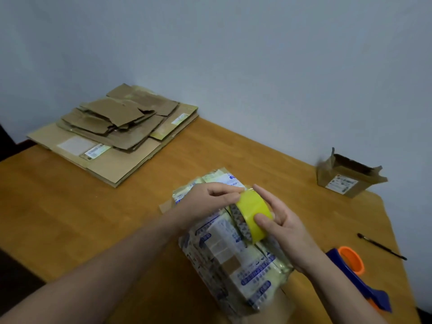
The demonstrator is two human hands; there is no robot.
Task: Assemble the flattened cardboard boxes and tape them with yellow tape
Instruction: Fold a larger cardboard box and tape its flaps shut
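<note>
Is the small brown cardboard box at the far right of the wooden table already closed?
No, the small brown cardboard box stands with its top flaps open, showing its dark inside.

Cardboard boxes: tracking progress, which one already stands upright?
The small open-topped box at far right; those in the stack at left lie flattened.

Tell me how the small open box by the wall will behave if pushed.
The box probably slides easily: it is small, open-topped cardboard on a smooth wooden table. Its ragged raised flaps likely bend rather than carry a push. Whether anything inside adds weight cannot be seen.
</note>
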